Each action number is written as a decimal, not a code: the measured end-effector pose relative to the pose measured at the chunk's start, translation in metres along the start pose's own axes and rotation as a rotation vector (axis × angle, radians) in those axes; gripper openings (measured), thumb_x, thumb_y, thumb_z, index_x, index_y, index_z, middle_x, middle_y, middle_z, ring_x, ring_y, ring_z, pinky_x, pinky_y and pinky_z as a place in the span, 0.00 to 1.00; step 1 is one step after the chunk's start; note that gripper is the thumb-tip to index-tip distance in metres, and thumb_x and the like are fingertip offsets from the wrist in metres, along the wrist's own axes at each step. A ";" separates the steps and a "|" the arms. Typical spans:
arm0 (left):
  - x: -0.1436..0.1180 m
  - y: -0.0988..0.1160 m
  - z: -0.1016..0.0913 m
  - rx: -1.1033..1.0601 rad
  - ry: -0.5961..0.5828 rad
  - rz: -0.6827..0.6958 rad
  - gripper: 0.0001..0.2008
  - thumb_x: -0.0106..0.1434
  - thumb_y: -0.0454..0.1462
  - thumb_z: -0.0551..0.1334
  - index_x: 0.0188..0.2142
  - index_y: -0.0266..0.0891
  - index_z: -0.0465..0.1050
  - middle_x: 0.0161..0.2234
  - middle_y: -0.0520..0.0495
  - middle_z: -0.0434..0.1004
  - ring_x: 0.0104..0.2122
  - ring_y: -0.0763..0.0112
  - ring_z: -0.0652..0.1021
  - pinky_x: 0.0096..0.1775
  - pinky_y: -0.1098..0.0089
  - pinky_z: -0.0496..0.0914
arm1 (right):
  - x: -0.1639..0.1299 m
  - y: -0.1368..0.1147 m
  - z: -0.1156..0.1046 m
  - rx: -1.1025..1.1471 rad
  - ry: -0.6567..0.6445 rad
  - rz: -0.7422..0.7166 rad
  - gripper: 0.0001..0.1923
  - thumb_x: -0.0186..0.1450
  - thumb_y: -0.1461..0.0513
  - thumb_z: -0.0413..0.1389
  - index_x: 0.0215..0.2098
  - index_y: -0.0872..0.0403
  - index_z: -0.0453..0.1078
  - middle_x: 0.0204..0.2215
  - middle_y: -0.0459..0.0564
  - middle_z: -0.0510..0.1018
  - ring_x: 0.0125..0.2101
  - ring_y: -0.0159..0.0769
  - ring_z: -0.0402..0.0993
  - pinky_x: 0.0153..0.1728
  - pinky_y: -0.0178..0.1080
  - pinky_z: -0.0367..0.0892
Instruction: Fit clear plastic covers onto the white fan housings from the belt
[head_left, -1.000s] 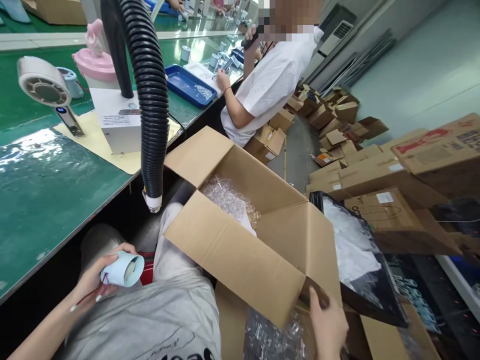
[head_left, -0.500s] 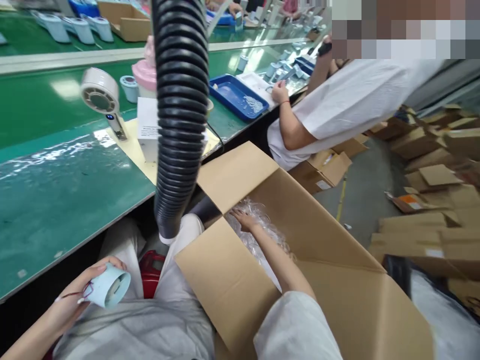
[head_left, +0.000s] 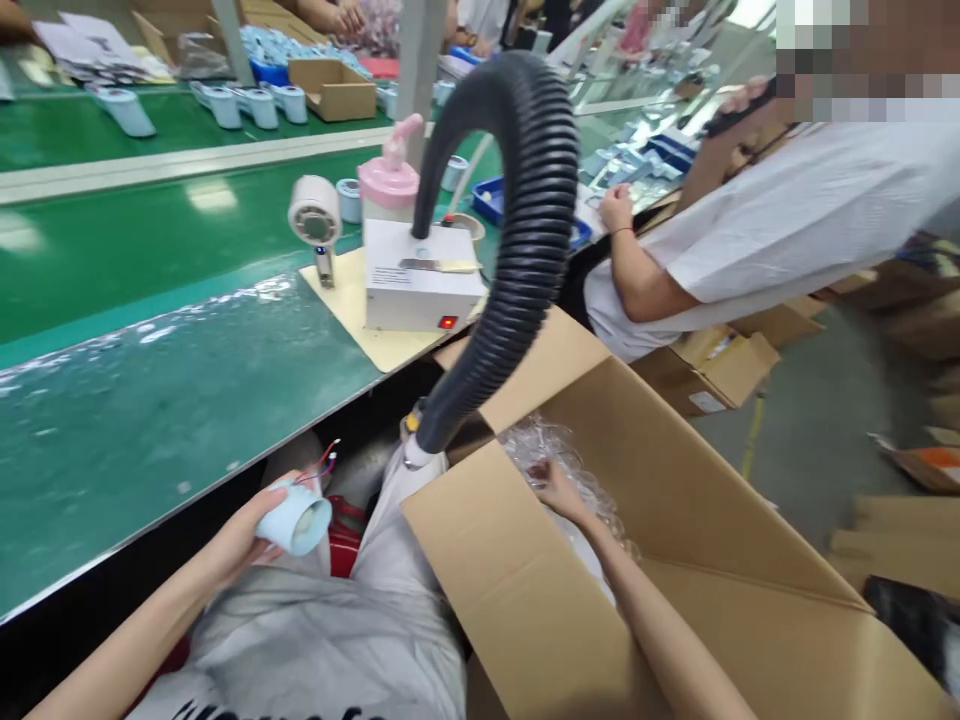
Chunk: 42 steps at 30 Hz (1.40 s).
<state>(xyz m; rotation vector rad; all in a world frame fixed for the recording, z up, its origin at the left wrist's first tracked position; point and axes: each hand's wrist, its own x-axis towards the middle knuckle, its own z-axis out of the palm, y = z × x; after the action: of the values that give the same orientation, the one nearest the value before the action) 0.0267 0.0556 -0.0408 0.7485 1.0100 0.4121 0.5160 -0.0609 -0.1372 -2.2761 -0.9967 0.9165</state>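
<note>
Pale-blue housing [head_left: 289, 522] was held in curled left grip [head_left: 251, 528], leads [head_left: 331, 463] unplugged. Clear plastic [head_left: 592, 492] in carton [head_left: 697, 480] was reached by right grip [head_left: 561, 493]; no piece lifted out yet, hold couldn't be told.

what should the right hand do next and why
Probably lift out some clear plastic: the right hand is inside the open box at that plastic, while the left hand holds a blue tube. Whether the right grips any is unclear.
</note>
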 end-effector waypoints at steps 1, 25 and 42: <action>0.001 0.002 0.007 -0.005 -0.023 0.020 0.25 0.57 0.57 0.67 0.39 0.38 0.73 0.26 0.51 0.71 0.20 0.74 0.67 0.21 0.75 0.59 | -0.013 -0.006 -0.006 0.092 0.032 -0.003 0.26 0.55 0.47 0.64 0.44 0.55 0.68 0.37 0.55 0.78 0.41 0.49 0.78 0.47 0.55 0.75; -0.025 0.031 0.016 0.724 -0.080 0.511 0.10 0.62 0.43 0.66 0.38 0.40 0.79 0.42 0.44 0.74 0.42 0.62 0.74 0.48 0.64 0.69 | -0.150 -0.232 0.134 -0.482 -0.095 -1.063 0.16 0.65 0.72 0.56 0.45 0.50 0.79 0.54 0.61 0.74 0.50 0.55 0.72 0.43 0.52 0.76; -0.018 0.025 -0.008 0.766 -0.348 0.659 0.31 0.56 0.44 0.74 0.59 0.43 0.75 0.54 0.37 0.78 0.52 0.53 0.78 0.55 0.57 0.72 | -0.160 -0.237 0.132 0.707 -0.359 -0.452 0.20 0.62 0.49 0.68 0.20 0.51 0.73 0.37 0.53 0.82 0.44 0.48 0.81 0.46 0.48 0.75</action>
<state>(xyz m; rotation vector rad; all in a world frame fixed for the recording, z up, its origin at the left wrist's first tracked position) 0.0119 0.0646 -0.0141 1.7987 0.5480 0.4314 0.2317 -0.0176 -0.0088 -1.2670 -1.0507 1.2433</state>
